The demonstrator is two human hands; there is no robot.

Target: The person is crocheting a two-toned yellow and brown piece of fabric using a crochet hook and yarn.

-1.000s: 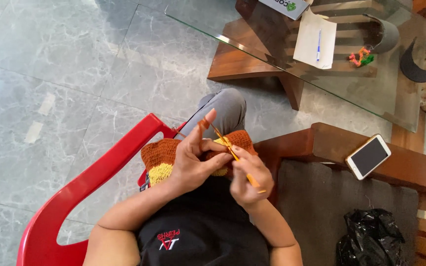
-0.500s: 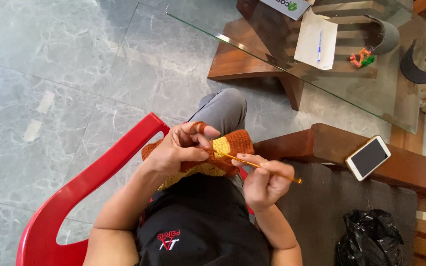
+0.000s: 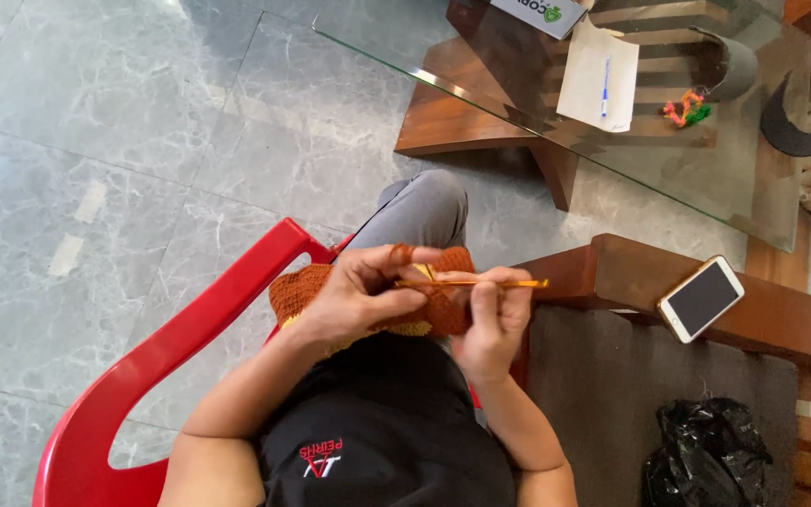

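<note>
The orange knitted piece (image 3: 443, 305), with a yellow edge showing below it, is held over the lap of a person seated in a red plastic chair (image 3: 190, 329). It is gripped by the left hand (image 3: 359, 300), whose fingers (image 3: 405, 255) are curled closed around its upper edge, the thumb pressed against the fabric. A thin orange hook (image 3: 481, 283) is held level by the right hand (image 3: 492, 314), its fingers closed around the shaft, with the tip pointed toward the left hand and lying against the knitted piece. Both hands are close together, almost touching, just above a grey trouser knee (image 3: 424, 202).

A wooden bench arm (image 3: 631, 272) is seen just beside the right hand, and a white phone (image 3: 701, 299) lies on it, screen up. A black plastic bag (image 3: 706, 451) rests on the dark seat cushion below the phone. A glass table (image 3: 405, 66) stands farther off on the grey marble floor (image 3: 143, 141), with a sheet of paper (image 3: 589, 75), a blue pen (image 3: 604, 86) and a small bundle of bright yarn (image 3: 687, 108) upon it
</note>
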